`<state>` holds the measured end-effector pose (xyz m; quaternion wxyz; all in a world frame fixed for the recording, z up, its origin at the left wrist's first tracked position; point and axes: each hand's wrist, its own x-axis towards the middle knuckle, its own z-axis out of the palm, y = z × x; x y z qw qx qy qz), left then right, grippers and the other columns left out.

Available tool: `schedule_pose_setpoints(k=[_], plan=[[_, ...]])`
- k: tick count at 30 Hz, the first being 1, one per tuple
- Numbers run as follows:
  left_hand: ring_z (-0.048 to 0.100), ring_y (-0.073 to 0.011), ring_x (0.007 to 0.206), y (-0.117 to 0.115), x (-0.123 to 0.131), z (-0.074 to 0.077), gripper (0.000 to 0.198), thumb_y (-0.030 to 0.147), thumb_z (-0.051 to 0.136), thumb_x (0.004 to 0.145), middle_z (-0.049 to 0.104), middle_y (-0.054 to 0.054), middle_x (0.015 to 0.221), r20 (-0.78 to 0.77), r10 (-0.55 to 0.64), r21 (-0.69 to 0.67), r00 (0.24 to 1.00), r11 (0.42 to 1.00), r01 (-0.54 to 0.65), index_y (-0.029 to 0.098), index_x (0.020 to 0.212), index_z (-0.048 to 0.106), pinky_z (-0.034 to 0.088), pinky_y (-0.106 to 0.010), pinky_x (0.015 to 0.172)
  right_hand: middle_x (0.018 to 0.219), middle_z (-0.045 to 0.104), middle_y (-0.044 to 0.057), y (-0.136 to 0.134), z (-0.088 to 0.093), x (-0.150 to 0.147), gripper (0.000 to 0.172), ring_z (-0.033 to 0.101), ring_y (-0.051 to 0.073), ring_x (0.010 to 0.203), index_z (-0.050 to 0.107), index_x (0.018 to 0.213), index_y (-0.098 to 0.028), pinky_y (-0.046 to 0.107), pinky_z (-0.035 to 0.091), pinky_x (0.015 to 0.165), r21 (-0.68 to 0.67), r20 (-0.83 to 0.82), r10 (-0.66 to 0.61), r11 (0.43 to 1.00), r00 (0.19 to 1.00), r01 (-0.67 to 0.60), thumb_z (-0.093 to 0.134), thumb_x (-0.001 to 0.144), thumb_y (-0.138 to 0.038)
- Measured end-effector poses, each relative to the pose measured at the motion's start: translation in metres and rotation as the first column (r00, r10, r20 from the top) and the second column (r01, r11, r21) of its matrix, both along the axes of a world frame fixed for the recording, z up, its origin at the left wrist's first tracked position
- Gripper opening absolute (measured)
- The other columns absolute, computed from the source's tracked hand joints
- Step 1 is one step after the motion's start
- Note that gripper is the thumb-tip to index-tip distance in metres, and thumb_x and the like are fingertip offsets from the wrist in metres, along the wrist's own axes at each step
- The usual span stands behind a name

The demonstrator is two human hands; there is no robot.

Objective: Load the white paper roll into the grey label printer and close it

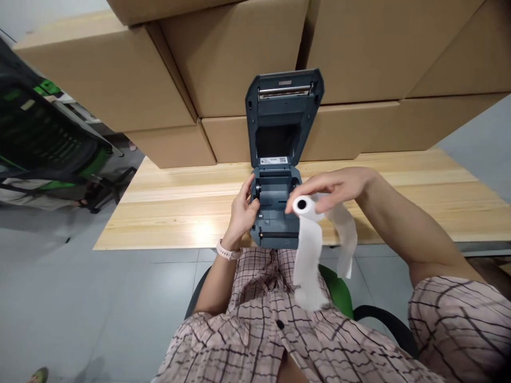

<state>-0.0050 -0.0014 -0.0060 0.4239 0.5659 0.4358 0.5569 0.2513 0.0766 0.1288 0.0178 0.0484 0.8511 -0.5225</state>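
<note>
A dark grey label printer [277,217] stands at the table's front edge, its lid [284,119] raised and leaning back. My left hand [242,210] holds the left wall of the printer's base, thumb over the rim. Over the base's right side, my right hand [331,189] grips a small white paper roll [315,209] with a black core hole facing left. One loose paper strip [308,260] hangs down in front of my shirt. A second strip [346,236] hangs further right. The paper bay between the printer's side walls shows no roll in it.
Several large cardboard boxes [235,58] are stacked along the back of the wooden table [159,213], close behind the raised lid. A black and green office chair [48,133] stands at the left. Part of another person's shoe [41,374] shows at the lower left.
</note>
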Motion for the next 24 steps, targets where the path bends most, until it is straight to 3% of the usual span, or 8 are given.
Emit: schedule_pose_setpoints(k=[3,6,9,14,17,21,24], plan=[[0.051,-0.03,0.153,0.001,-0.001,-0.001,0.069,0.015,0.063,0.085,0.054,-0.009,0.164,0.012,-0.021,0.001,1.0,1.0,0.021,0.028,0.152,0.053,0.041,-0.052,0.128,0.119,0.077,0.009,-0.005,-0.014,-0.027,0.053,0.071,0.018,0.099,0.067,0.137,-0.015,0.025,0.054,0.082,0.251,0.037,-0.095,0.964,0.995,0.083,0.05,0.107,-0.055],[0.053,-0.0308,0.151,0.001,-0.001,-0.003,0.068,0.016,0.064,0.086,0.055,-0.008,0.164,0.019,-0.023,-0.017,1.0,1.0,0.023,0.03,0.152,0.053,0.044,-0.053,0.126,0.127,0.076,0.011,-0.013,-0.03,-0.036,0.049,0.072,0.024,0.107,0.067,0.139,-0.018,0.034,0.055,0.089,0.472,0.048,-0.264,0.856,0.963,0.211,0.047,0.107,-0.051],[0.052,-0.0307,0.152,0.001,-0.001,-0.005,0.068,0.017,0.065,0.087,0.054,-0.008,0.164,0.027,-0.012,-0.036,1.0,0.999,0.013,0.03,0.152,0.053,0.045,-0.052,0.125,0.132,0.074,0.015,-0.027,-0.042,-0.038,0.047,0.07,0.031,0.118,0.066,0.142,-0.019,0.044,0.057,0.094,0.621,0.095,-0.37,0.748,0.924,0.235,0.045,0.107,-0.042],[0.047,-0.03,0.155,0.0,0.001,-0.006,0.066,0.017,0.062,0.088,0.049,-0.009,0.168,0.065,-0.021,-0.041,0.998,0.999,0.023,0.029,0.153,0.052,0.047,-0.051,0.124,0.147,0.066,0.018,-0.051,-0.06,-0.039,0.058,0.066,0.033,0.131,0.046,0.162,-0.02,0.052,0.058,0.103,0.663,0.03,-0.472,0.669,0.881,0.336,0.039,0.109,-0.041],[0.044,-0.0298,0.157,0.0,0.002,-0.006,0.066,0.015,0.062,0.087,0.049,-0.008,0.168,0.056,-0.011,-0.048,0.998,0.999,0.014,0.029,0.151,0.054,0.04,-0.052,0.129,0.168,0.046,0.017,-0.066,-0.071,-0.038,0.063,0.05,0.034,0.152,0.034,0.169,-0.02,0.057,0.05,0.119,0.661,-0.038,-0.511,0.631,0.859,0.405,0.036,0.111,-0.044],[0.048,-0.0289,0.154,-0.001,0.004,-0.003,0.064,0.016,0.062,0.088,0.05,-0.007,0.167,0.055,-0.007,-0.058,0.998,0.998,0.01,0.029,0.15,0.054,0.037,-0.052,0.131,0.178,0.023,0.017,-0.086,-0.074,-0.037,0.065,0.029,0.034,0.164,0.028,0.171,-0.018,0.062,0.035,0.13,0.684,-0.105,-0.555,0.562,0.825,0.465,0.034,0.111,-0.044],[0.05,-0.0289,0.153,-0.001,0.004,-0.003,0.064,0.017,0.062,0.088,0.051,-0.008,0.166,0.066,-0.006,-0.062,0.998,0.998,0.01,0.029,0.151,0.053,0.037,-0.052,0.131,0.178,0.022,0.018,-0.086,-0.072,-0.038,0.064,0.029,0.034,0.164,0.028,0.17,-0.016,0.061,0.035,0.13,0.691,-0.087,-0.559,0.562,0.825,0.454,0.032,0.112,-0.041]])
